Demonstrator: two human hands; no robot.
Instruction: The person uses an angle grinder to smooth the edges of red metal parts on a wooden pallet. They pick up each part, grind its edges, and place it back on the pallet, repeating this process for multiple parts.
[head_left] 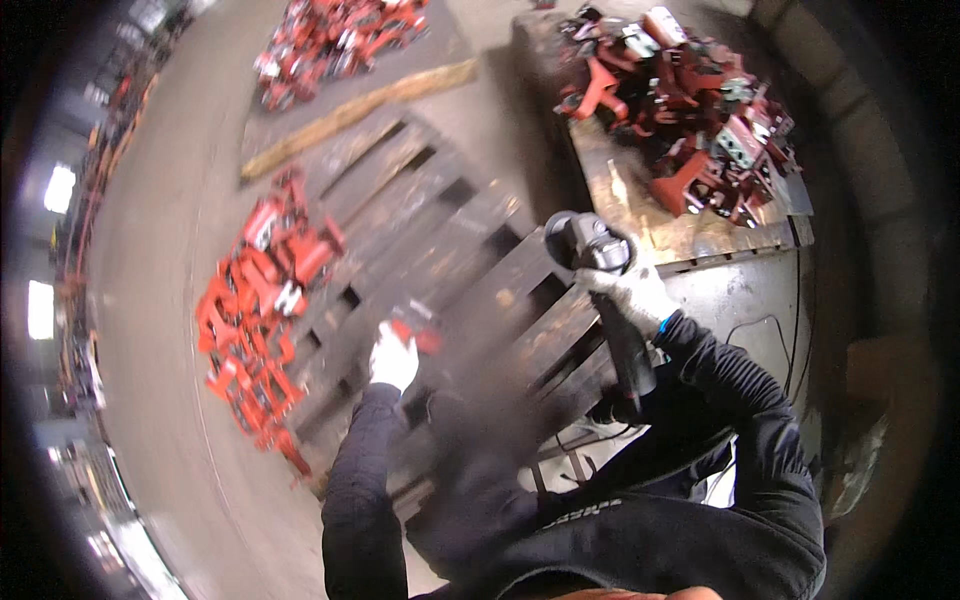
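Note:
My right hand [640,298], in a white glove, is closed round an angle grinder [628,355]. Its round head points away from me, near the corner of the bench, and its dark body slants down toward me. My left hand [393,362], gloved in white too, has its fingers on a small red metal part [428,340] above the slatted wooden pallet [420,245]. Motion blurs that part, so its exact shape is unclear. Left of this hand, a heap of red-painted metal brackets [265,290] lies along the pallet's left side.
Dark red metal brackets [690,110] are piled on a wooden-topped bench [640,210] at the far right. More red parts [340,40] lie on a board at the far left, behind a wooden beam [360,115]. A cable [795,310] runs down on the right.

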